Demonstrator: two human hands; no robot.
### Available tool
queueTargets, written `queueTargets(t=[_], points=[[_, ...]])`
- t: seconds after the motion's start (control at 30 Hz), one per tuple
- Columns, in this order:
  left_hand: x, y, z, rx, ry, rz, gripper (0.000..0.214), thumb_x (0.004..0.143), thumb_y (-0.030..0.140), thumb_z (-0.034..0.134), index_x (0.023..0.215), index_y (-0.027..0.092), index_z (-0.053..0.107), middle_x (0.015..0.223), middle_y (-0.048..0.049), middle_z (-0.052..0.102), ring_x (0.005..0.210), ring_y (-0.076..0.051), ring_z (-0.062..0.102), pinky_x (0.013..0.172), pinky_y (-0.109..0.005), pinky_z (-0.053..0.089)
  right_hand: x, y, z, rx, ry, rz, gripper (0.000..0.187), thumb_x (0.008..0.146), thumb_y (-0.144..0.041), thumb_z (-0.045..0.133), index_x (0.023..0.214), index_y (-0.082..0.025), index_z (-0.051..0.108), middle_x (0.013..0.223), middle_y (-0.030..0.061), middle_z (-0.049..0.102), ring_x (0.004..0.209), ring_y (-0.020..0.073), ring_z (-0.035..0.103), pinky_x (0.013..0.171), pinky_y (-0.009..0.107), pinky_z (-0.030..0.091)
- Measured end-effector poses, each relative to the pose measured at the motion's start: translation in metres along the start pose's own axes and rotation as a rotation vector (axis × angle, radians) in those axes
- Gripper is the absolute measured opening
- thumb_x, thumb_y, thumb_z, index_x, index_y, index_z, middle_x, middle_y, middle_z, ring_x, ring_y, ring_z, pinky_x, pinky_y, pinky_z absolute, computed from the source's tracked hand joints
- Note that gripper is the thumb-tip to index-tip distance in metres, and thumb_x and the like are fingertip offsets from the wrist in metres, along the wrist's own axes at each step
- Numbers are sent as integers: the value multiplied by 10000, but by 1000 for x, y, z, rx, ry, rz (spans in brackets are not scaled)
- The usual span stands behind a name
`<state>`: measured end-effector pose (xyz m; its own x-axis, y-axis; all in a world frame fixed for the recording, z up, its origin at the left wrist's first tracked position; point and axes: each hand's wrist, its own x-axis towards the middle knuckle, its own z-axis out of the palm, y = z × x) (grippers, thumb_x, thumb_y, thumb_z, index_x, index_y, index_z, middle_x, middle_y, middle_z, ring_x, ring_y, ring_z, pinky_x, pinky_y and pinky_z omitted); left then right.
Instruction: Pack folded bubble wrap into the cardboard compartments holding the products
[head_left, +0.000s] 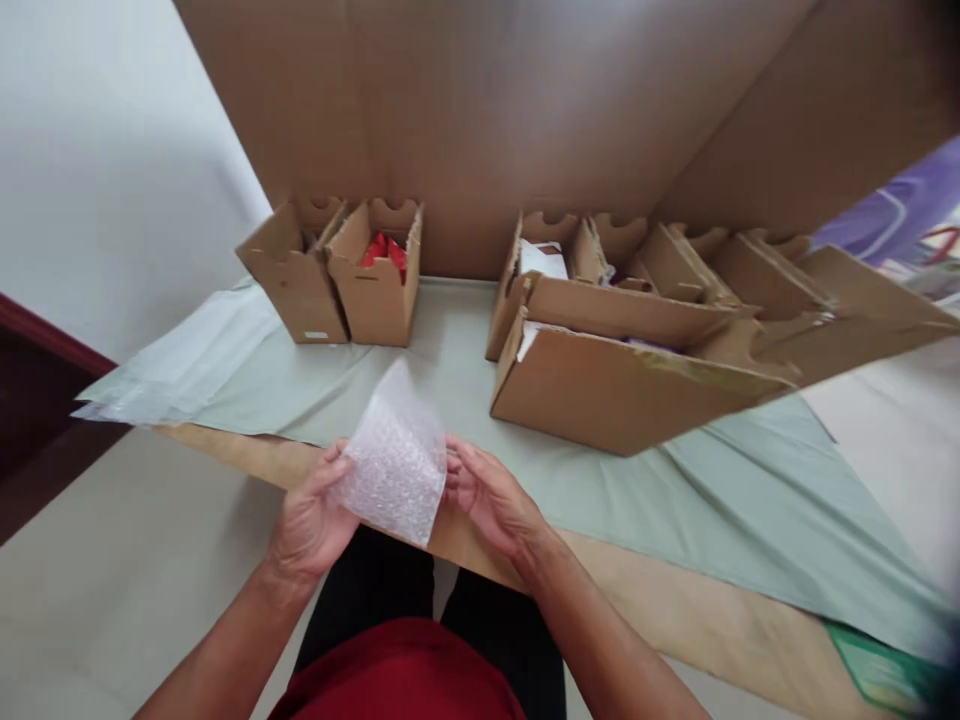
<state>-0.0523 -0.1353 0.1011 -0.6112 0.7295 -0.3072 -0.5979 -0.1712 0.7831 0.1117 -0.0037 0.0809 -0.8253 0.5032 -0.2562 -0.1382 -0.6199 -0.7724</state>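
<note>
A small clear bubble-wrap pouch (396,458) is held up between both hands over the near edge of a wooden table (675,610). My left hand (311,515) grips its left edge, thumb on top and fingers behind. Along the pouch's right edge, the fingers of my right hand (487,495) curl inward and pinch it. Two small open cardboard boxes stand at the back left; one (379,275) holds red items, the other (296,270) shows nothing inside.
A pale green sheet (750,490) covers the table. A row of larger open cardboard boxes (630,370) stands at the right, with white contents in some. A tall cardboard wall (487,110) rises behind. A stack of pale bags (187,360) lies at the left.
</note>
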Motion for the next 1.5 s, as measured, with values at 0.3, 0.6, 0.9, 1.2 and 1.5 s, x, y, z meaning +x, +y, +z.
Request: queueTargets(t=[0.3,0.6,0.9,1.2,1.5], points=[[-7,-39,6,574,-43,236,568,742,443,865,1210,209,645,1230,-83,710,1116,-222,683,983,-338,541,-36,-23,-7,-839,304,-557,128,921,-309,634,955,-215,715,790,3,666,709,154,572,706,307,470],[-11,-33,26,536,-276,-82,531,766,572,829,1110,176,749,1006,-80,793,919,-243,739,837,-324,578,-48,-29,1,-1013,-123,-599,146,950,-231,588,967,-216,732,935,41,734,899,191,669,851,335,536],[32,-2,-4,775,-176,-185,494,651,564,845,948,179,759,692,21,662,587,-125,555,569,-241,436,-110,-27,-51,-931,292,-289,159,916,-354,675,888,-215,747,805,23,720,750,178,658,691,291,524],[80,-8,60,1593,-879,210,251,890,347,490,823,208,688,700,9,639,646,-160,543,606,-281,350,-156,71,-5,-843,291,-86,462,908,-339,652,1356,-237,702,1075,83,748,771,181,637,741,339,556],[79,-45,126,1930,-938,648,208,910,196,568,1039,145,722,1027,-160,740,970,-324,679,849,-430,479,-184,68,-14,-727,160,-37,454,931,-295,643,1383,-266,672,985,44,786,740,160,685,634,277,546]])
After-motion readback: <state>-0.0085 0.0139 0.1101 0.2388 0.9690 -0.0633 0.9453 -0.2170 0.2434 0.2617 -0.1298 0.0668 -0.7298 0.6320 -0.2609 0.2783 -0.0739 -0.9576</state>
